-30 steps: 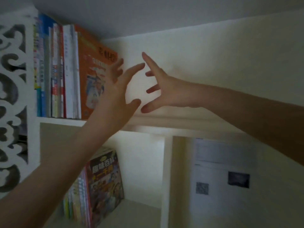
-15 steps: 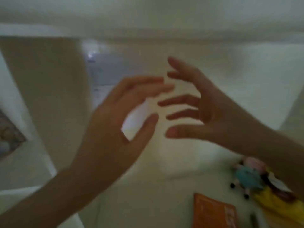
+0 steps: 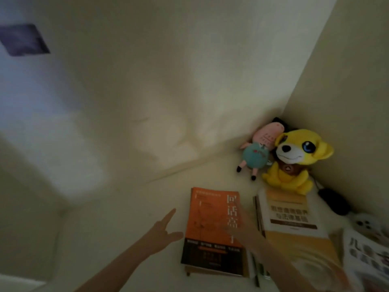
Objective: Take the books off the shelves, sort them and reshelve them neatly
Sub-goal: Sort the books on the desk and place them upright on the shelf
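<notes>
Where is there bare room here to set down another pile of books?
Free: the stretch left of the orange book, by the left hand, and the strip between that book and the back wall. Crowded: the right side, with the yellow book, yellow plush dog and black object.

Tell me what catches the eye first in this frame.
A yellow plush dog sits in the right corner, a plush pig beside it. An orange book lies flat at bottom centre, the left hand beside it and the blurred right hand over its cover.
</notes>
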{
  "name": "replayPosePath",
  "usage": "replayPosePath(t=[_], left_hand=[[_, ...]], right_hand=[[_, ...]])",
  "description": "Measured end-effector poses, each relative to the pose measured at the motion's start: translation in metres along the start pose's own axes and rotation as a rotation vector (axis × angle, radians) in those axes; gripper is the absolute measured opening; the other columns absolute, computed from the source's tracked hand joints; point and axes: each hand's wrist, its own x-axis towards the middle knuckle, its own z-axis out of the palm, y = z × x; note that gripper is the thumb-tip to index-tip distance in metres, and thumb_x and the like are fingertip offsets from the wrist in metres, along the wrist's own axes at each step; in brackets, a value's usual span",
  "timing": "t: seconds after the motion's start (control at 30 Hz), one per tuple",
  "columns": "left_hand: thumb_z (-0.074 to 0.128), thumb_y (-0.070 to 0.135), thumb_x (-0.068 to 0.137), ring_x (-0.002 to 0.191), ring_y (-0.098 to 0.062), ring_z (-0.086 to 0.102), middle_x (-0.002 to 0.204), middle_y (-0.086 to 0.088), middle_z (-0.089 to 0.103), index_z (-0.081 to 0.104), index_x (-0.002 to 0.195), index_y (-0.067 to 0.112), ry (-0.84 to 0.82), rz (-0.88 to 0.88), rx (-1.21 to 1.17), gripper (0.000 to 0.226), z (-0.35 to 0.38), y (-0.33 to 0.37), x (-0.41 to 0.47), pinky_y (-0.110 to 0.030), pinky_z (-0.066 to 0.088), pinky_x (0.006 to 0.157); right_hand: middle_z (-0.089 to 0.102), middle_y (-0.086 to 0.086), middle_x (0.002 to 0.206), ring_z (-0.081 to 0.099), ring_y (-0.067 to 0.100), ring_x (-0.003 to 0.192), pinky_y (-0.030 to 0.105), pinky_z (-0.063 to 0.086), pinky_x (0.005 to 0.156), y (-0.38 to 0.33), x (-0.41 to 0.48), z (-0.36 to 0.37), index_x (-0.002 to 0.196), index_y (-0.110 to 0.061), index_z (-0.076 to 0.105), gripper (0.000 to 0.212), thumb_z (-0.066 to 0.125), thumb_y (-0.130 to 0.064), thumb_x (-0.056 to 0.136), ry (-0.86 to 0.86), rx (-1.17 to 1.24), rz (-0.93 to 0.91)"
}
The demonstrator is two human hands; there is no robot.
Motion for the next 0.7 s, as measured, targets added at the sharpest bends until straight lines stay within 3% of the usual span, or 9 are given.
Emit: replayPosePath(t=[0.07,0.13,0.2,0.3,0.43,0.47,0.53,0.63,0.7], left_hand=[[0.068,0.043,0.081,0.141,-0.022,0.025,0.157,-0.007,0.014,-0.003,0.15,0.026,-0.05,-0.006,-0.035,0.101,0.013,-0.003,0.015,-0.028,0.026,0.109],[0.075,0.072,0.046,0.141,-0.023,0.024,0.156,-0.009,0.015,-0.001,0.15,0.028,-0.083,-0.068,-0.16,0.136,0.022,-0.003,0.028,-0.032,0.028,0.109],[0.072,0.077,0.02,0.139,-0.022,0.029,0.154,-0.012,0.021,0.002,0.15,0.031,-0.088,-0.107,-0.273,0.155,0.029,-0.003,0.039,-0.034,0.033,0.105],[0.079,0.062,0.036,0.119,-0.017,0.051,0.142,-0.006,0.044,0.005,0.151,0.028,-0.158,-0.156,-0.412,0.141,0.044,-0.007,0.054,-0.027,0.045,0.085],[0.077,0.055,0.049,0.106,-0.011,0.061,0.122,0.003,0.059,0.033,0.138,0.023,-0.159,-0.095,-0.507,0.105,0.062,-0.004,0.063,-0.027,0.051,0.086],[0.077,0.052,0.052,0.106,-0.011,0.06,0.121,0.004,0.059,0.03,0.139,0.024,-0.165,-0.109,-0.528,0.102,0.066,-0.004,0.064,-0.027,0.051,0.084],[0.074,0.044,0.058,0.106,-0.01,0.058,0.124,0.004,0.057,0.019,0.144,0.023,-0.191,-0.148,-0.536,0.104,0.071,-0.004,0.065,-0.026,0.05,0.079],[0.077,0.041,0.055,0.114,-0.016,0.054,0.133,-0.001,0.051,0.002,0.149,0.021,-0.15,-0.195,-0.544,0.122,0.077,-0.009,0.067,-0.035,0.047,0.096],[0.077,0.036,0.054,0.108,-0.015,0.058,0.126,0.0,0.057,0.014,0.147,0.017,-0.13,-0.183,-0.558,0.113,0.078,-0.01,0.069,-0.033,0.049,0.091]], right_hand=[[0.066,0.018,0.112,0.067,0.026,0.102,0.048,0.055,0.088,0.017,0.004,0.007,0.121,-0.005,0.053,0.059,0.083,-0.017,0.072,0.032,0.083,0.068],[0.064,0.023,0.106,0.068,0.023,0.097,0.04,0.058,0.083,0.028,0.012,0.014,0.11,-0.006,0.053,0.046,0.081,-0.005,0.073,0.072,0.118,0.077],[0.048,0.02,0.131,0.053,0.03,0.122,0.049,0.049,0.096,0.046,0.021,0.022,0.134,-0.024,0.034,0.093,0.091,-0.03,0.061,0.136,0.047,0.176],[0.008,0.008,0.153,0.013,0.033,0.142,0.056,0.02,0.114,0.066,0.034,0.023,0.148,-0.036,-0.01,0.138,0.091,-0.039,0.054,0.224,-0.069,0.346],[0.018,0.003,0.147,0.019,0.023,0.137,0.043,0.02,0.114,0.069,0.031,0.02,0.144,-0.039,-0.013,0.131,0.089,-0.034,0.062,0.231,-0.048,0.31],[0.022,0.0,0.145,0.023,0.019,0.135,0.039,0.021,0.112,0.072,0.03,0.024,0.14,-0.043,-0.015,0.131,0.089,-0.037,0.061,0.218,-0.058,0.278],[0.008,0.006,0.154,0.01,0.028,0.142,0.052,0.013,0.116,0.077,0.026,0.034,0.139,-0.045,-0.023,0.134,0.085,-0.048,0.061,0.244,-0.19,0.25],[-0.003,0.006,0.156,-0.003,0.03,0.144,0.053,0.004,0.116,0.081,0.02,0.037,0.143,-0.039,-0.024,0.128,0.081,-0.044,0.069,0.313,-0.24,0.236],[-0.003,0.007,0.156,-0.004,0.032,0.144,0.054,0.004,0.116,0.079,0.02,0.037,0.145,-0.036,-0.025,0.131,0.081,-0.045,0.068,0.319,-0.207,0.261]])
